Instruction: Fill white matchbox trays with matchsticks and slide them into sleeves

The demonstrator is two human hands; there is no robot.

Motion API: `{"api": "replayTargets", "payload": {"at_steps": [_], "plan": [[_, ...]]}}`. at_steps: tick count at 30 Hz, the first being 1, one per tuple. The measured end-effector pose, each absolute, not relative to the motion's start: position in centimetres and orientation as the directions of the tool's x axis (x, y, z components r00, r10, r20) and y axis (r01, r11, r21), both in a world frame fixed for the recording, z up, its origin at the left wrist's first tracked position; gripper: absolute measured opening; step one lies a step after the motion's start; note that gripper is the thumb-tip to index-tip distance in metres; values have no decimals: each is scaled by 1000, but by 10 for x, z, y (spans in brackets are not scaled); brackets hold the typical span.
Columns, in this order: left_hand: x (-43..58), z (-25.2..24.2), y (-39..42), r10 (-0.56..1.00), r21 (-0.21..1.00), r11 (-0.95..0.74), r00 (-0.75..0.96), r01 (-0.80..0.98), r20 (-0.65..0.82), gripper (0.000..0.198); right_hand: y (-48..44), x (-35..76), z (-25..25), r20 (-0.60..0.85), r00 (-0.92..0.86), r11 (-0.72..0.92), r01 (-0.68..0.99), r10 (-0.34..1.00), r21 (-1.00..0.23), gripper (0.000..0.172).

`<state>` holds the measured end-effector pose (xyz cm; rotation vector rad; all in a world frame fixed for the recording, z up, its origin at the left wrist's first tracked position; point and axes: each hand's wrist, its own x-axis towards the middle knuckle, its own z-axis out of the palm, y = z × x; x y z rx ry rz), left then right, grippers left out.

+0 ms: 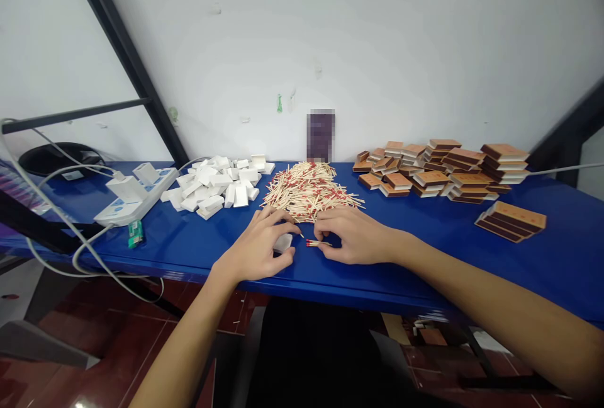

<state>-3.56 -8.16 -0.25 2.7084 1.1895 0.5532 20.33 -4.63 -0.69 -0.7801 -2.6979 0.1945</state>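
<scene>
My left hand (264, 244) curls around a small white matchbox tray (283, 243) near the table's front edge; its fingers partly hide the tray. A single matchstick tip shows by the left index finger. Just to the right, my right hand (346, 236) pinches a few matches (311, 243), their red heads pointing left toward the tray. Directly beyond both hands spreads a heap of loose red-headed matches (306, 191). White trays (212, 181) lie in a jumbled pile at the left.
Stacked brown and orange matchboxes (429, 178) stand at the back right, with a separate group (512, 220) nearer. A white power strip (136, 197) with cables and a green packet (135, 233) lie left on the blue table (448, 254). Dark metal posts (127, 55) flank the wall.
</scene>
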Motion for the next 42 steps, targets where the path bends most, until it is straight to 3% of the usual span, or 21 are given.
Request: {"api": "replayTargets", "payload": {"at_steps": [19, 30, 34, 42], "plan": [[-29, -3, -83, 680, 222, -733, 694, 642, 239, 44, -42, 202, -16, 288, -818, 863, 439, 499, -249, 8], [-28, -7, -84, 673, 338, -740, 649, 582, 355, 45, -45, 200, -12, 347, -809, 878, 405, 475, -256, 8], [-29, -8, -83, 689, 335, -724, 606, 603, 397, 41, -44, 201, -14, 337, -811, 876, 416, 479, -245, 13], [-25, -6, -83, 733, 301, -679, 592, 670, 335, 26, -42, 201, -15, 298, -805, 858, 471, 513, -204, 22]]}}
